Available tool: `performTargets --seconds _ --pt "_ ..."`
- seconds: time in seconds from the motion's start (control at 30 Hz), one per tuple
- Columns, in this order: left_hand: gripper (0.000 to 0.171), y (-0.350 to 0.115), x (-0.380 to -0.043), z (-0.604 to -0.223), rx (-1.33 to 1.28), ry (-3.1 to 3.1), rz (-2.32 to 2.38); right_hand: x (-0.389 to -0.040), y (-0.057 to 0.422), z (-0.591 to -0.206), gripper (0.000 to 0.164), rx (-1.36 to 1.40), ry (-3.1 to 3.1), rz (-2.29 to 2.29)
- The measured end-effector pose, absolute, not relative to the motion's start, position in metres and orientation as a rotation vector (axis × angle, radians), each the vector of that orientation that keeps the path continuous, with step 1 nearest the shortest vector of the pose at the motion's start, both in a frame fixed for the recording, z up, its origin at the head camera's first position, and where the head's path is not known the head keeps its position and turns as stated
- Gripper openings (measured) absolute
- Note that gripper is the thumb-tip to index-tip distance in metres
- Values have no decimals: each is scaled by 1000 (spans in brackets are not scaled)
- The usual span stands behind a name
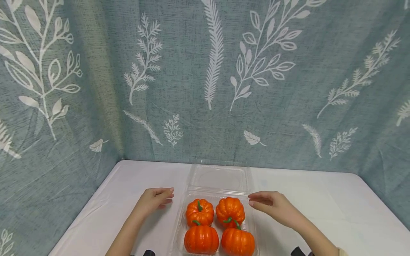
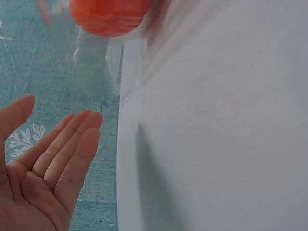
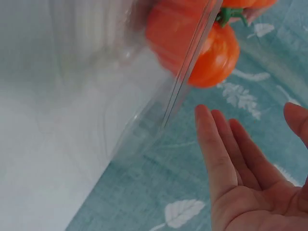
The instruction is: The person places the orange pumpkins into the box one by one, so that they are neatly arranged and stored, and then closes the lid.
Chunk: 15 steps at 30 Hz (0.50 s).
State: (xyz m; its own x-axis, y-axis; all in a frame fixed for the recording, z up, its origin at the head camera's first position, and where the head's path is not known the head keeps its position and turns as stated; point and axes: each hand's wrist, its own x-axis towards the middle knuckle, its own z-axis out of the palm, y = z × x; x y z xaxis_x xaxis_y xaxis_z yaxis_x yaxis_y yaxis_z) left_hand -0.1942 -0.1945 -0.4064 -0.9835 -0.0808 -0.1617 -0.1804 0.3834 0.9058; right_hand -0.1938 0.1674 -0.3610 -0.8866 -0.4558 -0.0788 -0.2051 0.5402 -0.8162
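In the head view a clear plastic clamshell box lies on the table, its transparent lid folded back toward the curtain. Inside sit several small orange pumpkins with green stems, among them a back-left pumpkin and a front-right pumpkin. My left hand hovers left of the box, fingers relaxed, holding nothing. On the other side my right hand is close to the box's back right edge; whether it touches is unclear. Both wrist views show extended fingers and bare palms, with a pumpkin through the plastic at right.
A white-covered table carries the box. Behind it and to its sides hangs a blue-green curtain with white leaf prints. Dark strap-like pieces show near both wrists at the bottom of the head view.
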Motion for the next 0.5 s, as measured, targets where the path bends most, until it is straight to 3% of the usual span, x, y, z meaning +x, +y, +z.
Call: performTargets --seconds 0.5 --pt "44 -194 -214 -408 -104 2509 1637 -220 185 -372 49 -360 2524 -1383"
